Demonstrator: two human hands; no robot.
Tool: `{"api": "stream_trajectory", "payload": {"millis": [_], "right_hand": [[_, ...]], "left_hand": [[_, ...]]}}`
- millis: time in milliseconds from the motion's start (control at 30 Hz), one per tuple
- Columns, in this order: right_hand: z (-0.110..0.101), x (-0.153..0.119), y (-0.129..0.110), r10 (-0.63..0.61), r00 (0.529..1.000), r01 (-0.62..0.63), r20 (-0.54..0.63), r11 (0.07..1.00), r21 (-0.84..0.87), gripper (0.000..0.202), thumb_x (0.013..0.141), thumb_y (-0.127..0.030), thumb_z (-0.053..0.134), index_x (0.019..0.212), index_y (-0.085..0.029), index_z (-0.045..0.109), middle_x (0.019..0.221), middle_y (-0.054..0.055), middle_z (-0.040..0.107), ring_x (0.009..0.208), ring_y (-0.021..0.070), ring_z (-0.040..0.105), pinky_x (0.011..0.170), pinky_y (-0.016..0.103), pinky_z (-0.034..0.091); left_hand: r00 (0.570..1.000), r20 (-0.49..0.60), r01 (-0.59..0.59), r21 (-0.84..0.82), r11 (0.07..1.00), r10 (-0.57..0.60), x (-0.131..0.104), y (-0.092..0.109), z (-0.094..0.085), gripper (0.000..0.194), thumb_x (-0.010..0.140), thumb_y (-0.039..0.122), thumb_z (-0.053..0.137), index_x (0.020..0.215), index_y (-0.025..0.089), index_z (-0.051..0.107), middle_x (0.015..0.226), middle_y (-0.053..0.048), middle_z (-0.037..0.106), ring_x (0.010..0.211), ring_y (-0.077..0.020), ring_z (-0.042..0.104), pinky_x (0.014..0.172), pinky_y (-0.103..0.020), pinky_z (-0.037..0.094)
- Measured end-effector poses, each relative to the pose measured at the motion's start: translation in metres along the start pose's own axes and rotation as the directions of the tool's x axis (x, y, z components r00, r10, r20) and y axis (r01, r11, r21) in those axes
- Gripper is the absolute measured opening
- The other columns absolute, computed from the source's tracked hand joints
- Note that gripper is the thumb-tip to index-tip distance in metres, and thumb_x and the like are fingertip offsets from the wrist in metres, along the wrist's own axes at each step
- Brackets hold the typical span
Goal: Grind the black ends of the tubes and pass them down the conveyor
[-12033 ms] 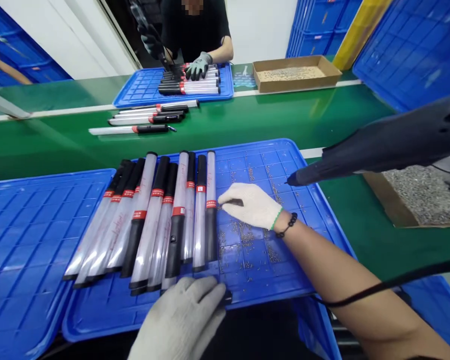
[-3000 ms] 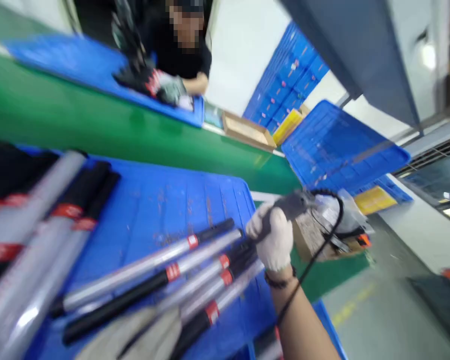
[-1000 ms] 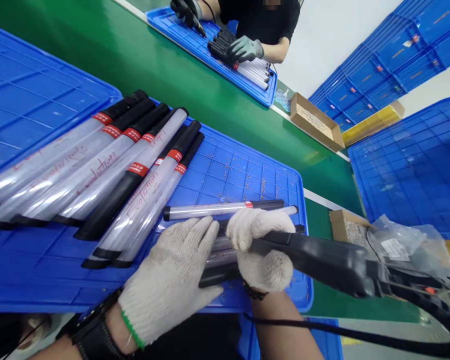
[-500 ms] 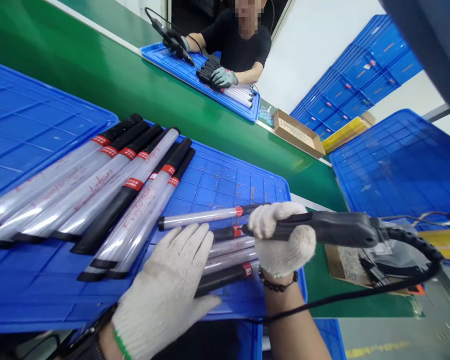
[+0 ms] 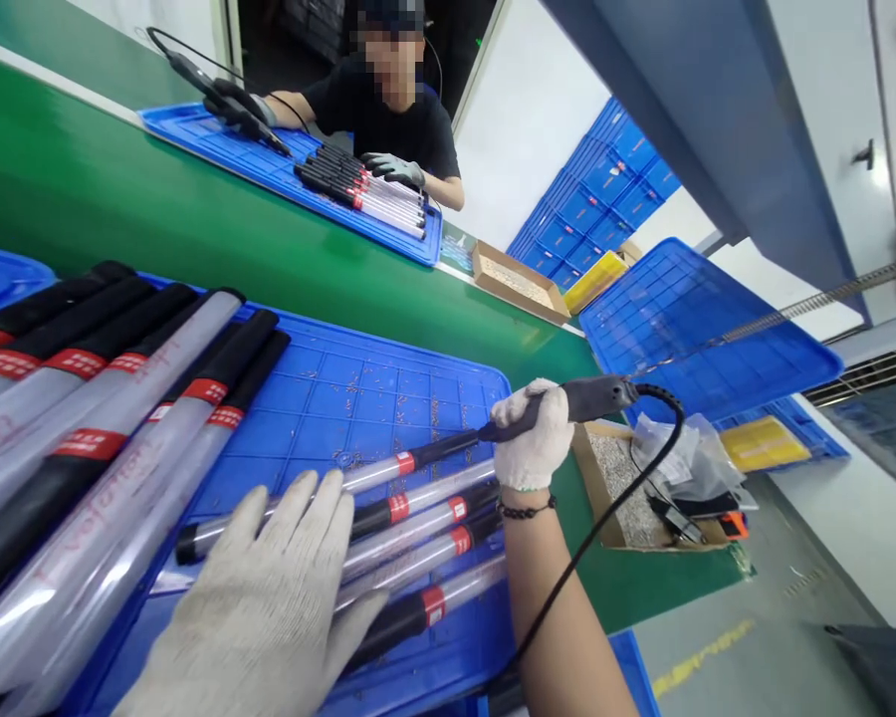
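My right hand (image 5: 534,438), in a white knit glove, grips a black corded electric screwdriver (image 5: 595,398). Its tip meets, or lies very near, the black end of the uppermost tube (image 5: 448,445) in a row of clear tubes with black ends and red bands. My gloved left hand (image 5: 261,597) lies flat over the left part of this row, fingers stretched out, covering parts of several tubes. Below the uppermost tube lies another clear tube (image 5: 448,491). The row rests on a blue tray (image 5: 321,398) sprinkled with tiny screw-like bits.
More tubes (image 5: 171,428) lie slanted at the left. A carton of small parts (image 5: 619,483) with plastic bags stands at the right, near a tilted blue lid (image 5: 687,329). Across the green bench (image 5: 194,249), a co-worker (image 5: 388,119) holds a similar tool over tubes.
My view has swung right. The screwdriver tip now points at the uppermost tube's black end rather than at a lower tube. The co-worker's gloved hand has shifted along their tubes.
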State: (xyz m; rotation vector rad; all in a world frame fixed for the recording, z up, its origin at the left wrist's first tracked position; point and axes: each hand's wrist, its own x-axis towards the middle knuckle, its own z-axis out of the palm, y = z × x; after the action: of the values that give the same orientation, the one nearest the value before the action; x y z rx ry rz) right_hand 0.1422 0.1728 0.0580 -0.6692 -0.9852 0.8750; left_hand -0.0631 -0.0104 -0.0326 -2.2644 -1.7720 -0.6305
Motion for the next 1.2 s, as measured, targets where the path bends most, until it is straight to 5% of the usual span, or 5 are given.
{"api": "stream_trajectory", "payload": {"millis": [233,400,733,1200], "right_hand": [[0.022,-0.029,0.007,0.085,0.990,-0.090,0.114,0.995,0.039,0.044,0.088,-0.059,0.091,0.091,-0.025,0.065,0.057,-0.009,0.053,0.048,0.0119,0.048,0.053,0.028,0.049],[0.022,-0.032,0.010,0.096,0.993,-0.100,0.069,0.994,0.051,0.044,0.087,-0.059,0.093,0.088,-0.024,0.065,0.055,-0.009,0.054,0.047,0.0110,0.046,0.050,0.026,0.047],[0.015,-0.033,0.002,0.090,0.995,-0.089,0.048,0.996,-0.009,0.045,0.089,-0.060,0.091,0.089,-0.025,0.063,0.058,-0.010,0.053,0.047,0.0111,0.048,0.051,0.027,0.048],[0.018,-0.029,0.007,0.088,0.989,-0.088,0.118,0.996,0.000,0.032,0.094,-0.045,0.089,0.085,-0.024,0.068,0.058,-0.008,0.056,0.047,0.0113,0.048,0.047,0.026,0.048]], "left_hand": [[0.999,-0.036,-0.006,-0.069,0.998,0.003,-0.012,0.003,-0.001,0.060,0.103,0.039,0.057,0.150,0.005,0.069,0.153,-0.030,0.073,0.139,-0.0521,0.068,0.125,-0.076,0.045],[0.999,0.032,0.036,-0.145,0.989,-0.032,-0.024,0.001,0.005,0.059,0.104,0.038,0.057,0.157,0.013,0.062,0.158,-0.026,0.071,0.145,-0.0495,0.066,0.129,-0.076,0.043],[1.000,-0.001,-0.010,-0.137,0.991,0.010,-0.019,-0.001,-0.001,0.056,0.104,0.035,0.060,0.154,0.009,0.065,0.156,-0.026,0.072,0.139,-0.0511,0.067,0.125,-0.076,0.044],[0.991,0.119,0.091,-0.206,0.974,-0.068,-0.014,0.003,-0.015,0.055,0.104,0.037,0.060,0.151,0.011,0.070,0.155,-0.024,0.072,0.139,-0.0512,0.065,0.126,-0.077,0.045]]}}
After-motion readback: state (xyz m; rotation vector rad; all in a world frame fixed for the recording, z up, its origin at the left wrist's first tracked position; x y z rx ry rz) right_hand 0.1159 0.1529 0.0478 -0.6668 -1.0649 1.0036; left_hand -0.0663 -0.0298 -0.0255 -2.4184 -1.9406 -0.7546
